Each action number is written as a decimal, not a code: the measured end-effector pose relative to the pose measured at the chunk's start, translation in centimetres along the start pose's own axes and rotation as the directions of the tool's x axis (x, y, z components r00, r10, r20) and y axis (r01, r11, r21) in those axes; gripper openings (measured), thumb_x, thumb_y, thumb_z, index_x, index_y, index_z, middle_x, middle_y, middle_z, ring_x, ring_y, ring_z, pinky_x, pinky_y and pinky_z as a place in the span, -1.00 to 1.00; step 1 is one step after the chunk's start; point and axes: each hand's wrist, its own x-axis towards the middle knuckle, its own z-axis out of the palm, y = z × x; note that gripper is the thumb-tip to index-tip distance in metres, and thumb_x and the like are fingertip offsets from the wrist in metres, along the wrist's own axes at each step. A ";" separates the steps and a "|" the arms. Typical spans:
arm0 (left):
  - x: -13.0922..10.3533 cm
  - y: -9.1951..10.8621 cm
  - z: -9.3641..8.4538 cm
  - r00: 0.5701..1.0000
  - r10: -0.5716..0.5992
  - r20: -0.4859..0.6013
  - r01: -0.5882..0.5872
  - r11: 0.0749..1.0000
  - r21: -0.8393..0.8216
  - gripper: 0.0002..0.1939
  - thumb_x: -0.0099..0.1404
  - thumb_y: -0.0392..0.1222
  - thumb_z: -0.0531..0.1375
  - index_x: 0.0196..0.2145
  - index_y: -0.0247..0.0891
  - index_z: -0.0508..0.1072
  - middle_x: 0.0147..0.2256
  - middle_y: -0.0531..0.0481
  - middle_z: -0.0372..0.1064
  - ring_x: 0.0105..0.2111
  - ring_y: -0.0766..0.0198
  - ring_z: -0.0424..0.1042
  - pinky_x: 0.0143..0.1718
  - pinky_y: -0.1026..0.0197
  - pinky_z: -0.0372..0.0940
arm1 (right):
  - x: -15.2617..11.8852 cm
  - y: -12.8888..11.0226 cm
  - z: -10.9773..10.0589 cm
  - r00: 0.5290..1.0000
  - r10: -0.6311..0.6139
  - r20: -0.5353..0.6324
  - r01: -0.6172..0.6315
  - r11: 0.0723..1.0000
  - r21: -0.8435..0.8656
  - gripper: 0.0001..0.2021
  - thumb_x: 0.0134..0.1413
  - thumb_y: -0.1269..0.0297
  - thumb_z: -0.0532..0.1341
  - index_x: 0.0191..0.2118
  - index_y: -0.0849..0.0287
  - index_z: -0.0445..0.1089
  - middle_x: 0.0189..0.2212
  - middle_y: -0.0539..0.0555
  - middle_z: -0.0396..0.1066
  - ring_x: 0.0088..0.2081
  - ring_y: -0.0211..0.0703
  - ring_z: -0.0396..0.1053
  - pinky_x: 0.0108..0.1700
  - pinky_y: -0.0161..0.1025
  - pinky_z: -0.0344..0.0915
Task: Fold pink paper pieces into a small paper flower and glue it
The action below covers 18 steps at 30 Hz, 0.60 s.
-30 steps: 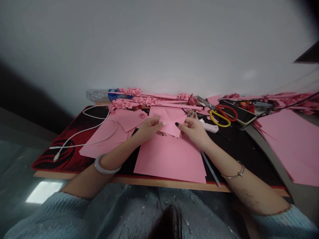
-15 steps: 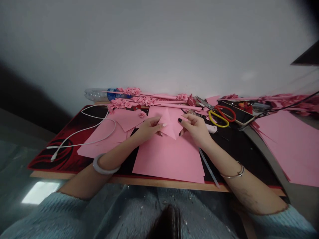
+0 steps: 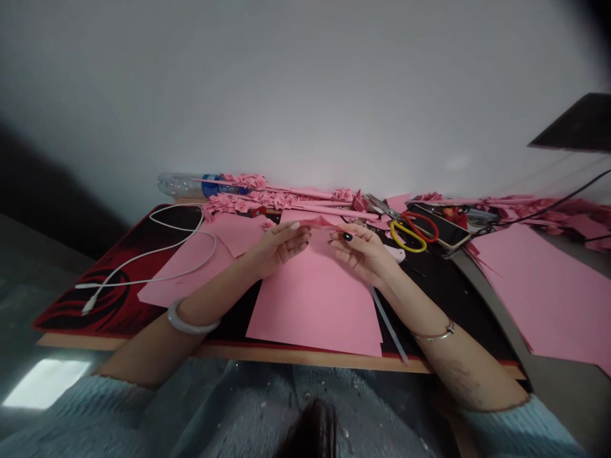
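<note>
Holding a small folded piece of pink paper [image 3: 319, 223] between both hands

Farthest left, a thin white cable with a plug at its end [image 3: 89, 303] lay looped across a red-and-black patterned desk mat [image 3: 143, 245] and over some flat, overlapping pink paper sheets [image 3: 191, 257]. Behind them, a clear plastic bottle with a blue label [image 3: 184, 186] rested on its side near the wall, touching a row of pink paper flowers on long stems [image 3: 233, 202].

The left hand [image 3: 279, 247], below a pale round bangle [image 3: 179, 321], pinched the left end of the folded piece, thumb on top and fingers curled loosely underneath. That piece showed almost edge-on, raised above the far part of a stack of large pink sheets [image 3: 315, 308] in the middle of the mat. At its other end, the right hand [image 3: 361, 251] had its dark-nailed thumb and a finger closed on the paper, the remaining fingers half curled; how firmly either hand gripped could not be told.

Further right, a narrow translucent stick [image 3: 389, 324] slanted over the front edge. Beyond it lay metal scissors with one yellow and one red handle [image 3: 400, 217], and at the far right spread another pile of pink sheets [image 3: 548, 286]
</note>
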 end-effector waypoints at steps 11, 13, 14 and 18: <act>0.0 -0.8 0.6 0.949 0.312 -0.036 -0.256 0.835 0.486 -0.77 0.10 -0.06 0.21 -0.45 -0.32 0.48 -0.46 -0.03 0.45 -0.55 0.37 0.40 -0.38 0.24 0.37 | 0.2 0.4 0.0 0.989 -0.141 -0.039 0.121 0.938 -0.325 -0.80 -0.09 0.19 0.26 -0.43 0.26 0.44 -0.44 0.12 0.49 -0.53 -0.30 0.41 -0.45 -0.36 0.38; -0.2 -0.7 0.7 0.938 0.347 0.015 -0.295 0.771 0.565 -0.77 0.12 -0.07 0.19 -0.47 -0.31 0.48 -0.47 -0.03 0.44 -0.55 0.34 0.40 -0.41 0.24 0.36 | 0.1 0.1 0.1 0.989 -0.146 -0.019 0.127 0.911 -0.392 -0.79 -0.06 0.18 0.23 -0.42 0.26 0.44 -0.49 0.11 0.49 -0.55 -0.29 0.40 -0.47 -0.35 0.36; -0.3 -0.7 0.7 0.934 0.355 0.035 -0.308 0.753 0.581 -0.77 0.13 -0.06 0.18 -0.47 -0.30 0.48 -0.48 -0.03 0.43 -0.56 0.33 0.40 -0.43 0.22 0.37 | 0.1 0.0 0.0 0.990 -0.142 -0.002 0.128 0.899 -0.418 -0.78 -0.04 0.17 0.21 -0.42 0.25 0.44 -0.51 0.10 0.48 -0.55 -0.29 0.40 -0.48 -0.36 0.35; -0.6 -0.6 1.0 0.939 0.333 0.080 -0.294 0.662 0.690 -0.79 0.15 -0.08 0.16 -0.48 -0.25 0.48 -0.50 -0.01 0.43 -0.54 0.26 0.42 -0.43 0.20 0.36 | 0.0 0.0 -0.1 0.993 -0.096 0.068 0.117 0.857 -0.502 -0.78 -0.02 0.16 0.18 -0.46 0.23 0.39 -0.53 0.08 0.48 -0.57 -0.28 0.39 -0.48 -0.34 0.33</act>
